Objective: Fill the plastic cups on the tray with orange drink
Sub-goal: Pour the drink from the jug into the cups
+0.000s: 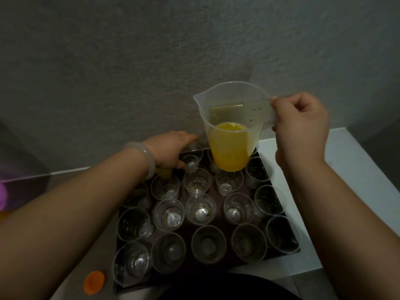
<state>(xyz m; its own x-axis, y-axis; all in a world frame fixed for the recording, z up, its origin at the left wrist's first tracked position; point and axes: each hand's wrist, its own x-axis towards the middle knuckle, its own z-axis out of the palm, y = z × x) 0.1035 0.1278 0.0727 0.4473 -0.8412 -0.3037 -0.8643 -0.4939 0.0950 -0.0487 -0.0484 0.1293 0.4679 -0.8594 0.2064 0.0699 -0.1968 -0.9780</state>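
A dark tray [287, 215] on a white counter holds several clear plastic cups [200, 210], most of them empty. My right hand [299, 128] grips the handle of a clear plastic jug [230, 118], held upright above the tray's far right cups and about a third full of orange drink [229, 148]. My left hand [171, 149], with a pale bangle on the wrist, holds a cup at the tray's far left corner; under the hand shows a patch of orange drink [163, 172] in that cup.
A grey textured wall [151, 61] rises directly behind the tray. The white counter [337, 169] extends to the right of the tray. An orange cap [94, 282] lies at the near left. A purple object [2, 195] sits at the left edge.
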